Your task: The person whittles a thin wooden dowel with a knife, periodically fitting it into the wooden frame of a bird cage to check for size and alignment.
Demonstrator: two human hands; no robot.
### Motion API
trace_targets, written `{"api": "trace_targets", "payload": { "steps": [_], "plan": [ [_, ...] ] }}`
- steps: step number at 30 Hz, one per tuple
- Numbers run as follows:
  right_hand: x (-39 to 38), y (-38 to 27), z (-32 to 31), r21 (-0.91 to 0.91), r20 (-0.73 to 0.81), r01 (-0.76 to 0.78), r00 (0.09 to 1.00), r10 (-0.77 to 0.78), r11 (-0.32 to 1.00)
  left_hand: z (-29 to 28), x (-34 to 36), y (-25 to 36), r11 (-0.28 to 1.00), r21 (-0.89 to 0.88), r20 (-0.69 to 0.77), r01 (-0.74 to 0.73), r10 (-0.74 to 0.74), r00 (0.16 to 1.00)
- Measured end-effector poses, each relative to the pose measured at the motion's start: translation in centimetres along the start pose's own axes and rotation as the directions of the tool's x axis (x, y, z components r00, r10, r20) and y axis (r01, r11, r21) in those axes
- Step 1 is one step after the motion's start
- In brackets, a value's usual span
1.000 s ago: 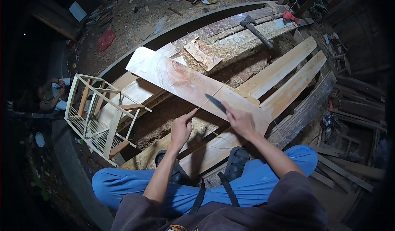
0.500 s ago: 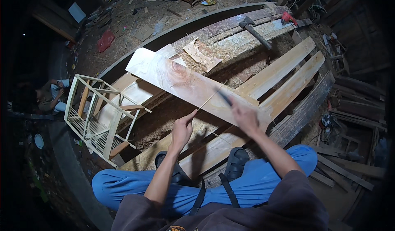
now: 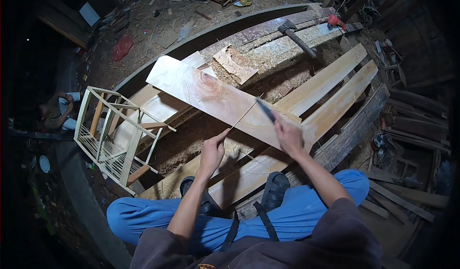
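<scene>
A thin wooden stick (image 3: 243, 115) runs up and to the right from my left hand (image 3: 212, 150), whose fingers are closed on its lower end. My right hand (image 3: 290, 136) is wrapped round the handle of a knife (image 3: 266, 110). The dark blade points up and to the left, its tip close to the stick's far end; whether the two touch I cannot tell. Beneath both lies a broad pale plank (image 3: 206, 89) with a reddish knot, set slantwise over other boards. My fingers hide the knife's handle.
To the left stands a slatted wooden frame (image 3: 127, 140). A hammer-like tool (image 3: 298, 39) and a red tool (image 3: 335, 22) rest on the far boards among shavings. Long planks (image 3: 340, 99) with gaps between them extend right. Another person (image 3: 62, 111) sits at far left.
My right hand has shifted a little with the knife, and the blade, smeared by motion before, shows sharply now. The left hand and the stick hold their place.
</scene>
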State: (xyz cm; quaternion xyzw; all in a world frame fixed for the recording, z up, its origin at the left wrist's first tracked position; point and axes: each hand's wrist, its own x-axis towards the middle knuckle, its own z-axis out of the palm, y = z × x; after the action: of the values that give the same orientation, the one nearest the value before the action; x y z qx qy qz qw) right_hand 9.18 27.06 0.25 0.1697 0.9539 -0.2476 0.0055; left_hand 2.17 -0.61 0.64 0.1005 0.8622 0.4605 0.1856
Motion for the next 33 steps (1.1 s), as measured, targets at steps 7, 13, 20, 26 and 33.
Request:
{"api": "trace_targets", "payload": {
  "steps": [7,13,20,26,33],
  "plan": [
    [0.5,0.2,0.1,0.047,-0.1,0.081,0.992,-0.076,0.996,0.4,-0.2,-0.5,0.999,-0.014,-0.025,-0.029,0.028,0.999],
    [-1.1,-0.7,1.5,0.033,0.0,0.208,0.978,-0.209,0.977,0.6,0.2,-0.9,0.998,-0.031,-0.043,-0.054,0.052,0.998],
    [-2.9,-2.0,2.4,0.007,0.016,0.357,0.934,-0.357,0.934,0.8,0.0,-1.1,0.993,-0.04,-0.086,-0.111,0.107,0.991],
    [-2.1,-2.0,1.9,-0.008,0.007,0.264,0.965,-0.264,0.965,0.3,-0.2,-0.2,1.0,0.014,-0.004,-0.011,0.011,1.0],
    [-0.3,0.9,2.2,-0.044,-0.157,0.254,0.953,-0.258,0.966,0.8,0.2,-0.2,0.996,-0.028,-0.04,-0.085,0.084,0.996]
  ]
}}
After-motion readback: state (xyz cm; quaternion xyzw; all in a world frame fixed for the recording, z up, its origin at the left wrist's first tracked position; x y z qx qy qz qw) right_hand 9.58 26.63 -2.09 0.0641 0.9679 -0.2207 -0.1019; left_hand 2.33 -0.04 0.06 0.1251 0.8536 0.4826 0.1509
